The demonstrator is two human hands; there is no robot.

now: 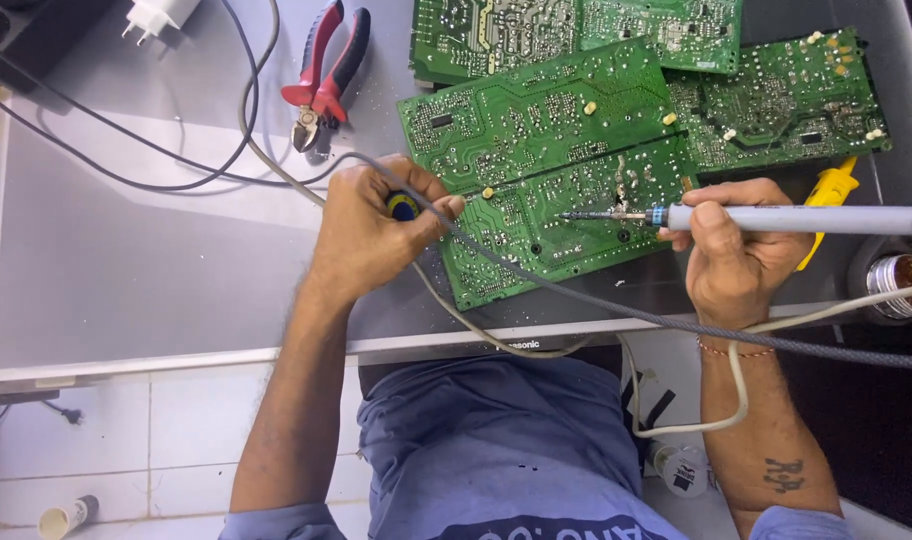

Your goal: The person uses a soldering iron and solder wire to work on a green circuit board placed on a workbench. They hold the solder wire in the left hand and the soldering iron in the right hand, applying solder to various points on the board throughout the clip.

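Note:
A green circuit board (536, 130) lies solder side up on a grey panel (136, 260). My right hand (741, 255) grips a grey soldering iron (786, 218) like a pen, its tip touching the board near the middle. My left hand (371, 230) is closed around a small tool with a blue and yellow end (403, 206), its fingertips resting at the board's left edge. A grey braided cord (596, 300) runs under both hands.
More green boards (786, 95) overlap at the back. Red-handled cutters (323, 75) lie at the back left near a white plug (156, 15) and dark cables. A yellow tool (831, 190) and a round tin (901, 280) sit at the right.

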